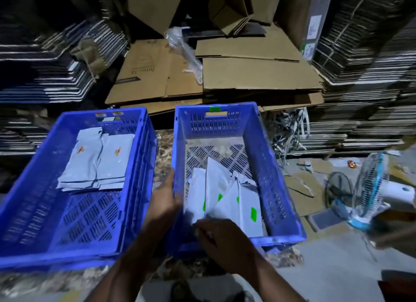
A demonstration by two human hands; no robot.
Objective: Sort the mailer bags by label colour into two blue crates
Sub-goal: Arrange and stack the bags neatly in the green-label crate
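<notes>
the left hand [163,202] lies flat along the left wall of the right crate [265,144], fingers straight and pressed together. the right hand [222,243] curls over the near rim; whether its fingers pinch a bag, i cannot tell. just beyond the fingers lie the green-labelled mailer bags [227,200]. well left of them, the orange-labelled mailer bags [96,159] lie stacked in the left crate [29,184].
</notes>
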